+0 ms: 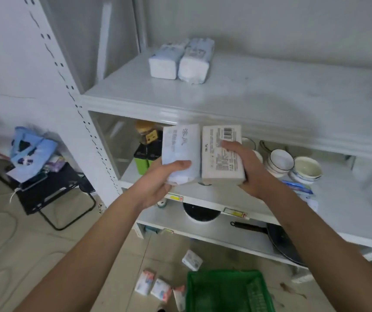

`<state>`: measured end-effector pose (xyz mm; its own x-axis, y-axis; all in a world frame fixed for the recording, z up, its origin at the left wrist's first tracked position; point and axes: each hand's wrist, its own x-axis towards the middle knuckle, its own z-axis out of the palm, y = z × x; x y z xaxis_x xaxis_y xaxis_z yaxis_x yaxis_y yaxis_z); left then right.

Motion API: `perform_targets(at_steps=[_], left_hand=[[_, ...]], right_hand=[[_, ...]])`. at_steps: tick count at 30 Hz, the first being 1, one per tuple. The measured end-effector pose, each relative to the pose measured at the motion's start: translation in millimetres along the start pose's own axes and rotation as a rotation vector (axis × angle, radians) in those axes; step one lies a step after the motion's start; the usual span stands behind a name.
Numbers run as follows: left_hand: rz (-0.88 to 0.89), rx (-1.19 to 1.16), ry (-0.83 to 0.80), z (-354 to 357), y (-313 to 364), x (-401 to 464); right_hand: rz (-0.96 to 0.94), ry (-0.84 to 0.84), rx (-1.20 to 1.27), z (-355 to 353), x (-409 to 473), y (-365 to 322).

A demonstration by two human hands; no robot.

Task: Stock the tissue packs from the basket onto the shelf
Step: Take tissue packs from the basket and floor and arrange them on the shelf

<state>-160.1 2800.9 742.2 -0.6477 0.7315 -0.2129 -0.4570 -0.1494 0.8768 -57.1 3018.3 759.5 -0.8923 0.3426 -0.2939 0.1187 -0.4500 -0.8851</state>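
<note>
My left hand [158,179] grips a pale blue tissue pack [179,147] from below, thumb across its near end. Beside it, touching, my right hand [245,167] holds a cream tissue pack [218,158] with a barcode on top. Both packs hover just in front of the white shelf [236,102], below its front edge. Two tissue packs [180,60] lie side by side at the back left of that shelf. The green basket [225,291] stands on the floor below, between my forearms.
Several small tissue packets [158,287] lie on the floor left of the basket. The lower shelf holds bowls [293,165], a green container [143,163] and a jar. Lower still are a dark pan [277,239] and a black lid. A black folding stool [52,190] with bags stands left.
</note>
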Motion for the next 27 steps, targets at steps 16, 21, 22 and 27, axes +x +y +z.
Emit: perform_targets(at_steps=[16,21,22,27], left_hand=[[0.243,0.187,0.062,-29.2,173.2,61.5],[0.356,0.519,0.234,-42.1,190.4,96.9],[0.369,0.602,0.239,-44.6,191.7,103.7],[0.405,0.856,0.248,-62.6,186.9,123.1]], right_hand=[[-0.273,0.107,-0.158,113.0,84.5,-115.2],[-0.254,0.359,-0.216,122.6,126.8,-109.5],[-0.265,0.390,-0.217,122.3,132.1,-107.7],[-0.505,0.591,-0.204,114.1,139.8,-91.6]])
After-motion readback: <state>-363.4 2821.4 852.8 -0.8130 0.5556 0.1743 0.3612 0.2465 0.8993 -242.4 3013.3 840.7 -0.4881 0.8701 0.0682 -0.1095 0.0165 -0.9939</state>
